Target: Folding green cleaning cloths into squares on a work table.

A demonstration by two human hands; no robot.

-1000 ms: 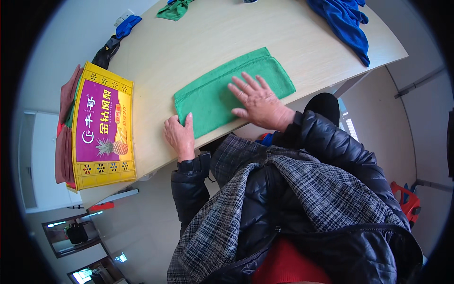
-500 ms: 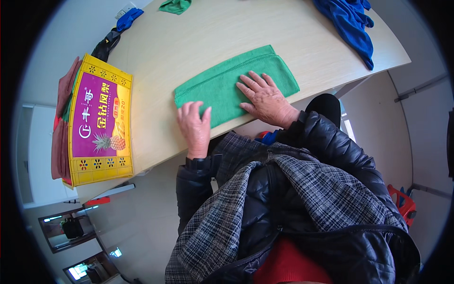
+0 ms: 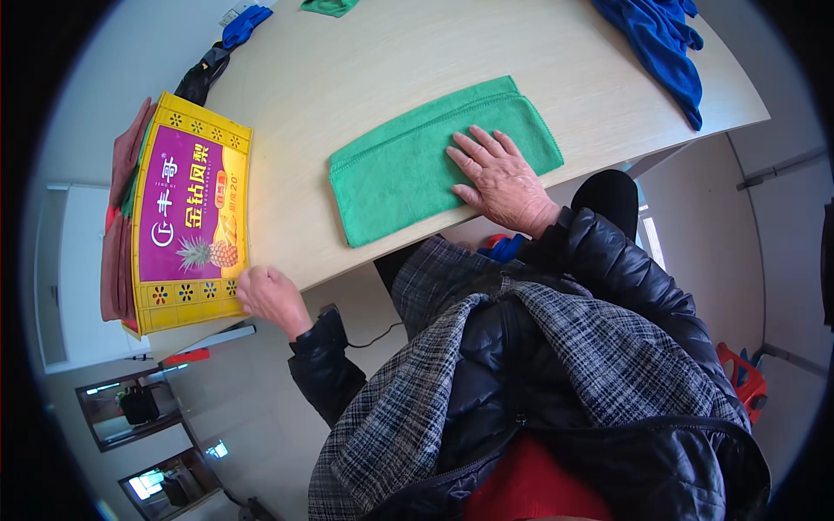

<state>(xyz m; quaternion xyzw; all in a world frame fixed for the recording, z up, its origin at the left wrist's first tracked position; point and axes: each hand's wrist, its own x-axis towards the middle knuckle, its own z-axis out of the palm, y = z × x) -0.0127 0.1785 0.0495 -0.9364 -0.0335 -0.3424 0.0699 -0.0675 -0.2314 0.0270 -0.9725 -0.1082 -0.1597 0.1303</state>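
Observation:
A green cloth (image 3: pixel 417 165), folded into a long rectangle, lies flat near the table's front edge. My right hand (image 3: pixel 508 184) rests palm down on its right part, fingers stretched out. My left hand (image 3: pixel 274 298) is off the cloth, beside the lower right corner of a yellow and purple carton (image 3: pixel 187 230) with a pineapple picture. Its fingers are curled in, and nothing shows in them; whether they touch the carton I cannot tell. Reddish-brown cloths (image 3: pixel 119 269) stick out at the carton's left side.
A blue cloth (image 3: pixel 656 52) lies crumpled at the back right of the pale wooden table (image 3: pixel 295 113). Another green cloth (image 3: pixel 330 6) is at the far edge. Dark and blue items (image 3: pixel 205 76) lie behind the carton. A red plastic stool (image 3: pixel 743 382) stands on the floor at right.
My left hand has left the green cloth's left end and moved left to the carton, its fingers curling. My right hand stays flat on the cloth. The whole view has shifted slightly.

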